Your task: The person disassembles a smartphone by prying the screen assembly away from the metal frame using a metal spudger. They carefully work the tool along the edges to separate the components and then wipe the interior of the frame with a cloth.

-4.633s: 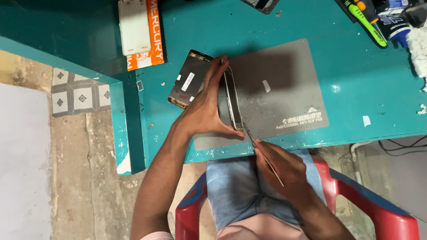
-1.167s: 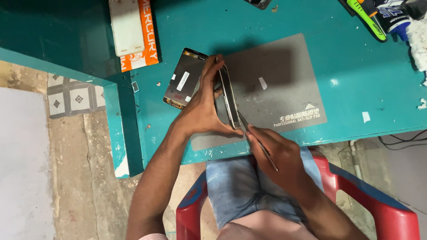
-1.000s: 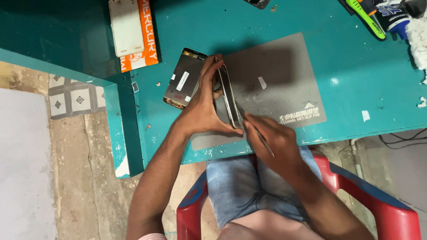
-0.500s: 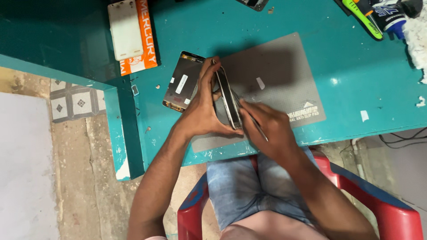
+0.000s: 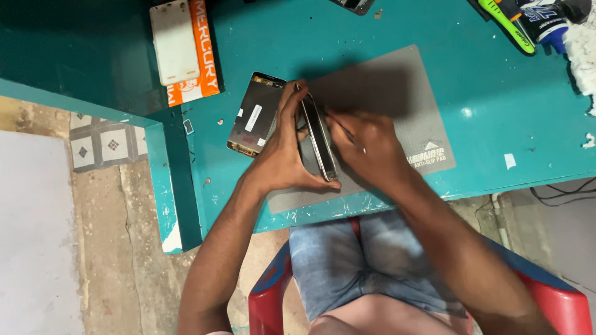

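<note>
Gripping one phone frame [image 5: 318,141] on edge at the frame's centre, the left hand [image 5: 282,158] is curling its fingers around it over the single grey mat [image 5: 397,99]. The right hand [image 5: 366,149] is pinching one thin tool [image 5: 343,129], its tip hidden behind the frame. One screen panel [image 5: 254,115] is lying just left, partly covered by the left hand. One white-and-orange box [image 5: 185,49] is sitting at upper left.

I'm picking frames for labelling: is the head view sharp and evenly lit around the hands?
Head view: sharp overall; a soft shadow falls on the grey mat above the right hand; small glare spots on the teal table; the phone frame held on edge by the left hand stays readable.
</note>
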